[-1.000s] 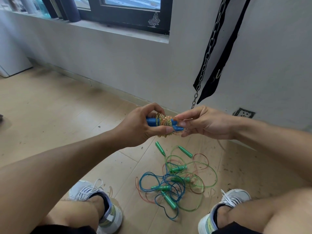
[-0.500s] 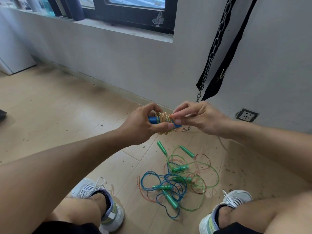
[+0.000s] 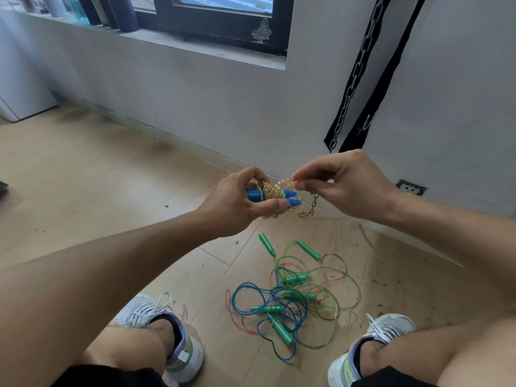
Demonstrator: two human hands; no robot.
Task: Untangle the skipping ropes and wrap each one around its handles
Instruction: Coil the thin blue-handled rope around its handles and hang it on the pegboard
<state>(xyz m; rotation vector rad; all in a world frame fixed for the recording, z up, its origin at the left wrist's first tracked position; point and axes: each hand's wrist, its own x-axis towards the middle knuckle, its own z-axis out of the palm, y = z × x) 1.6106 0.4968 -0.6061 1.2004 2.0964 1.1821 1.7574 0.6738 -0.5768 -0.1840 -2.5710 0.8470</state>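
While two blue handles (image 3: 269,197) lie side by side in the left hand (image 3: 240,203), a yellow-orange rope (image 3: 275,191) is coiled round their middle in several turns. The left hand grips this bundle from the left, fingers curled over the top and the thumb pressed along the near side, the forearm reaching in from the near left. The right hand (image 3: 346,185) comes in from the right with the wrist raised; its thumb and forefinger pinch a loop of the same rope just above the handles' right ends, the other fingers loosely curled.

On the wooden floor (image 3: 83,177), nearer the person and between two grey sneakers, lies a tangled pile of ropes (image 3: 293,300). Six green handles can be counted in it: two at the far edge (image 3: 266,244), four in the middle and near part. Three cord colours show there: blue, green and pale red.

One metal chain (image 3: 353,79) hangs down the far wall between two black straps, its end hook just right of the bundle.
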